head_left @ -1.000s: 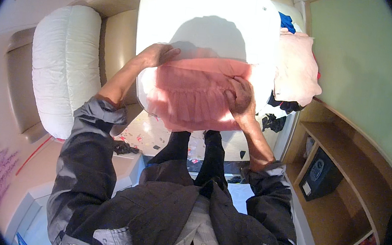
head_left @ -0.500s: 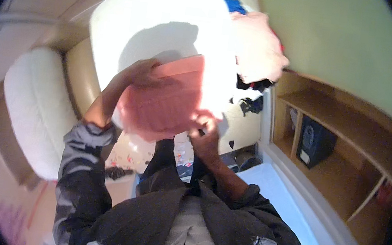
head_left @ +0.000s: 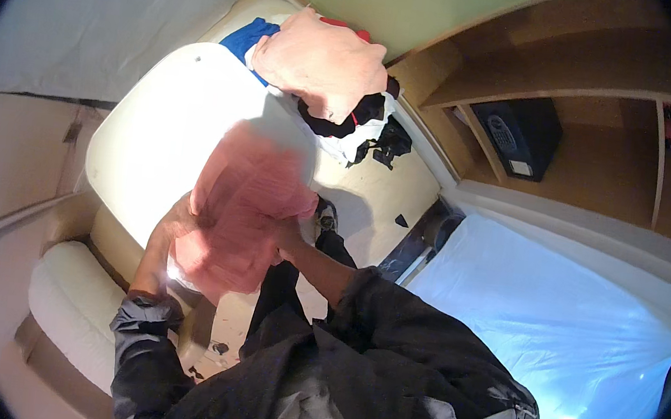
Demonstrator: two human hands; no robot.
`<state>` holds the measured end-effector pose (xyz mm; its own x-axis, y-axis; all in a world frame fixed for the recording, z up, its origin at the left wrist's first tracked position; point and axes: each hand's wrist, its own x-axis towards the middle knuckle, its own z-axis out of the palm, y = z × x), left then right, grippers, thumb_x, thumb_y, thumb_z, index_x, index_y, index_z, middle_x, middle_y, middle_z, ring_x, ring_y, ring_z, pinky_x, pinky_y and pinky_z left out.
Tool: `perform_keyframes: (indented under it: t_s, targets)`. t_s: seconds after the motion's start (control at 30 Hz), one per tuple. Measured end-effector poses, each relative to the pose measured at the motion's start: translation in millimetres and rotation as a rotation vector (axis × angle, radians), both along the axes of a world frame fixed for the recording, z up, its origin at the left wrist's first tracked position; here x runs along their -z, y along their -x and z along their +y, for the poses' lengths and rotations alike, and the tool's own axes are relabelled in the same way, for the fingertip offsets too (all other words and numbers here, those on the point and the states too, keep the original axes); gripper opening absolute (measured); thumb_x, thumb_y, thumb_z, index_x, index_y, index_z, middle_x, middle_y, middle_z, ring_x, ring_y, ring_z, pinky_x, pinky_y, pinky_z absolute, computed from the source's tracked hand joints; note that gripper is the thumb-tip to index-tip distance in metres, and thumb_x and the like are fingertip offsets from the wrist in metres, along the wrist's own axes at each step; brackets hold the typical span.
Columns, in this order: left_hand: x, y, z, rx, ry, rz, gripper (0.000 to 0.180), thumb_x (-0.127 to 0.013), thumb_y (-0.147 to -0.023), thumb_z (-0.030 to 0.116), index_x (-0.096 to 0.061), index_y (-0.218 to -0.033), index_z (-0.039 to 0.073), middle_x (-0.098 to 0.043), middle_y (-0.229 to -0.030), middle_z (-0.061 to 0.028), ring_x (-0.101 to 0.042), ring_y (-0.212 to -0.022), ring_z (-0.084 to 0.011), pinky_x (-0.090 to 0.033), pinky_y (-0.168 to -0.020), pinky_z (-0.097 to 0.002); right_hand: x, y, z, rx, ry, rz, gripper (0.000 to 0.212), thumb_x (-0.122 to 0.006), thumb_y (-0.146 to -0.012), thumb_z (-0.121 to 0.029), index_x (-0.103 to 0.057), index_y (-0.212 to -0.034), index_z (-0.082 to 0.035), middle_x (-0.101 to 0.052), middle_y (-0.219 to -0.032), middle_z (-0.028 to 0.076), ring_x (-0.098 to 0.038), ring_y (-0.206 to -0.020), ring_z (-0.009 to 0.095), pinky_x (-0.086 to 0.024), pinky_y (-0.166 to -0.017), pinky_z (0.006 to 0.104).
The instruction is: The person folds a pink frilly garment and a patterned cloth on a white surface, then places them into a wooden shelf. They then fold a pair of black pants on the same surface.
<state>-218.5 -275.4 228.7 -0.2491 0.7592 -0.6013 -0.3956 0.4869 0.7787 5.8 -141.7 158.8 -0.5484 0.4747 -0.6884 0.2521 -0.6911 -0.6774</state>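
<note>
A pink cloth [head_left: 249,208], bunched and blurred by motion, hangs between my hands above the near edge of a white table [head_left: 159,119]. On its left side my left hand [head_left: 178,223] grips it, with the fingers mostly behind the fabric. My right hand [head_left: 289,239] is closed on the lower right side, its fingertips covered by the cloth. Beyond, past the table's far right edge, lies a heap with a pale peach garment [head_left: 319,59] on top. A blue cloth [head_left: 249,37] sticks out at its left, and dark and white cloths show under it.
A wooden shelf unit [head_left: 547,93] holding a black safe [head_left: 518,135] stands at the right. Below it lies a light-blue sheeted surface [head_left: 538,315]. A white padded seat [head_left: 76,304] is at the left. Small dark scraps lie on the floor [head_left: 351,219].
My view has turned right, so the table sits lower left and the shelf higher. The pink cloth went from spread fairly flat to bunched, and my right hand has come closer to my left.
</note>
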Motion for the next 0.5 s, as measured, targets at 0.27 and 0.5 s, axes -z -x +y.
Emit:
perform_keyframes:
  t_s: [0.27,0.5]
  targets:
    - [24.4,32.5,-18.1,0.101,0.272,0.461,0.058,-0.077,-0.086,0.007,-0.059,-0.142,0.005,-0.071,-0.125,-0.0129,-0.064,-0.119,-0.0216,-0.052,-0.101,-0.0351,-9.9,-33.9,48.9,-0.155,-0.651,-0.268,0.077,-0.084,-0.082,-0.023,-0.045,-0.143,0.003,-0.062,-0.129,0.016,-0.061,-0.119,0.028,-0.052,-0.099,0.0405]
    - [-30.7,-59.3,-75.7,-0.604,0.464,1.026,0.088,-0.084,-0.085,0.039,-0.044,-0.149,-0.008,-0.047,-0.148,-0.0298,-0.050,-0.136,-0.0424,-0.042,-0.115,-0.0492,-36.1,29.8,127.1,-0.403,-1.241,-0.151,0.091,-0.077,-0.085,-0.054,-0.041,-0.148,0.002,-0.056,-0.133,0.028,-0.053,-0.124,0.044,-0.044,-0.103,0.0534]
